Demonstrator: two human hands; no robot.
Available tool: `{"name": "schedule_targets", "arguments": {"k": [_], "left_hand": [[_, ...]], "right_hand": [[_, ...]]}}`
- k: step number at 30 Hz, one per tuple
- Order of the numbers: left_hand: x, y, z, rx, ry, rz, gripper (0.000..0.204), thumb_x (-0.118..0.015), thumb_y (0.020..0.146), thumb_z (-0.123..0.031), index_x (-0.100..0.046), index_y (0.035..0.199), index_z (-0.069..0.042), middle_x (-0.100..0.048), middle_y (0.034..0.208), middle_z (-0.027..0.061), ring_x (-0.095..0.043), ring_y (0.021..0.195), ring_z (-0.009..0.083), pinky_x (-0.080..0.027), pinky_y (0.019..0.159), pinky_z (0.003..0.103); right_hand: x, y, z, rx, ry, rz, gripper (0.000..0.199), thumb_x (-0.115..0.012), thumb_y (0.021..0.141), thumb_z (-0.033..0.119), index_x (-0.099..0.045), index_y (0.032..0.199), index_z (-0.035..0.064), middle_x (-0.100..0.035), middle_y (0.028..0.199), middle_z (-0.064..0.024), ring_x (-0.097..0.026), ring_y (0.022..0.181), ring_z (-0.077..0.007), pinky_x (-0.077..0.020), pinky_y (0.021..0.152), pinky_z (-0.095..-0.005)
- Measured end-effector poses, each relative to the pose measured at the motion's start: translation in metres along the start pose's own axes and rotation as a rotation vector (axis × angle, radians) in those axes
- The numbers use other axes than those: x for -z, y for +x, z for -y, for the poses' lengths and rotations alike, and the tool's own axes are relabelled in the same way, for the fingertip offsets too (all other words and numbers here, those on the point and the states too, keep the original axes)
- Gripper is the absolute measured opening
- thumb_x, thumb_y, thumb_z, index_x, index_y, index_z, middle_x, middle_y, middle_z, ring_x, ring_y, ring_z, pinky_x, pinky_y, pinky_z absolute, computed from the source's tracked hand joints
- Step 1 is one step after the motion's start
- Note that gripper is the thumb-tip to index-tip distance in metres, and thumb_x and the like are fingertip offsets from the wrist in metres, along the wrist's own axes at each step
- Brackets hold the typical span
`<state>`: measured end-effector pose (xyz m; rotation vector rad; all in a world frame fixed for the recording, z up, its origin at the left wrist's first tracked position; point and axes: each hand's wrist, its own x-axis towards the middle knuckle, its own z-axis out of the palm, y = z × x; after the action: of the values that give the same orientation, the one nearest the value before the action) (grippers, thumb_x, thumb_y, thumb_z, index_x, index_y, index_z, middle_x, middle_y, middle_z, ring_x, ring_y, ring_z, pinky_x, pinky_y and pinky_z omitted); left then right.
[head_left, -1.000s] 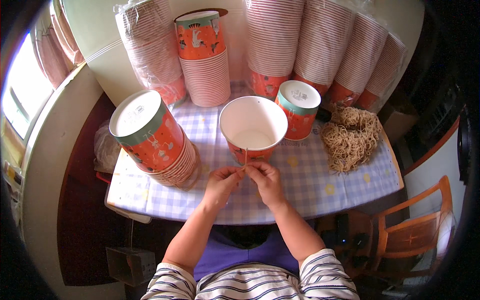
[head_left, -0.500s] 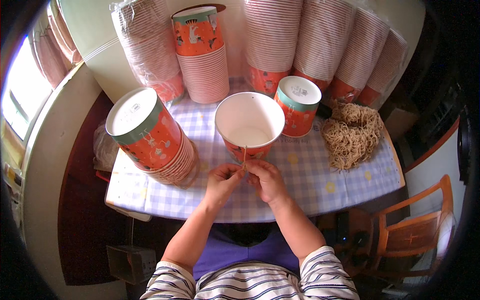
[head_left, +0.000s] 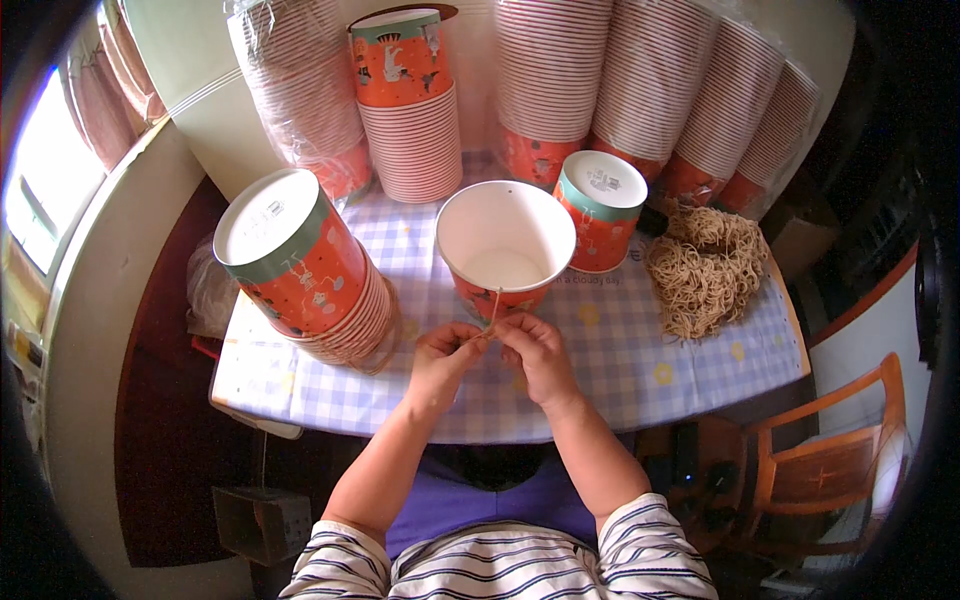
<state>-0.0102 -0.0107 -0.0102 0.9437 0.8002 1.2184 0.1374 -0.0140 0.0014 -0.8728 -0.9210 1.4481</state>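
Left hand and right hand have shifted only slightly, nearly touching, both pinching string at the near rim of the upright cup on the table.

A chair stands at four o'clock, a box between seven and eight. A plastic bag sits at nine; a curtain hangs at ten, beside a window.

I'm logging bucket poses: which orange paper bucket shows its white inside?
The front-centre bucket, with cord at its near rim: its open mouth faces the camera. Other buckets show only bottoms, sides or stacked rims.
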Motion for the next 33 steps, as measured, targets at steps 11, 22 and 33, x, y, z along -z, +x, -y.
{"name": "schedule_targets", "arguments": {"k": [11, 22, 33], "left_hand": [[-0.013, -0.001, -0.006, -0.027, 0.157, -0.032, 0.009, -0.063, 0.082, -0.005, -0.061, 0.089, 0.001, -0.058, 0.074, -0.0023, -0.049, 0.066, 0.0033, -0.039, 0.057, 0.018], [-0.015, 0.001, 0.002, -0.911, 0.912, -0.144, 0.025, -0.069, 0.069, 0.003, -0.061, 0.090, -0.006, -0.055, 0.085, 0.0074, -0.050, 0.062, 0.0129, -0.040, 0.051, 0.023], [-0.018, -0.005, -0.001, -0.623, 0.784, -0.161, 0.018, -0.070, 0.070, 0.000, -0.061, 0.085, -0.004, -0.056, 0.084, 0.0072, -0.053, 0.065, 0.0121, -0.042, 0.053, 0.024]], "right_hand": [[0.007, 0.003, -0.005, -0.195, 0.330, 0.045, 0.009, -0.059, 0.084, 0.015, -0.063, 0.087, 0.0074, -0.058, 0.075, 0.0029, -0.045, 0.057, -0.0056, -0.0376, 0.052, -0.0219], [0.005, 0.002, -0.004, -0.188, 0.364, -0.005, 0.010, -0.058, 0.085, 0.013, -0.064, 0.086, 0.0054, -0.059, 0.072, 0.0004, -0.042, 0.054, -0.0064, -0.0349, 0.052, -0.0232], [-0.001, -0.003, -0.002, 0.095, -0.057, -0.047, 0.014, -0.062, 0.086, 0.017, -0.065, 0.085, 0.0039, -0.063, 0.077, 0.0008, -0.053, 0.068, -0.0052, -0.0426, 0.062, -0.0204]]}}
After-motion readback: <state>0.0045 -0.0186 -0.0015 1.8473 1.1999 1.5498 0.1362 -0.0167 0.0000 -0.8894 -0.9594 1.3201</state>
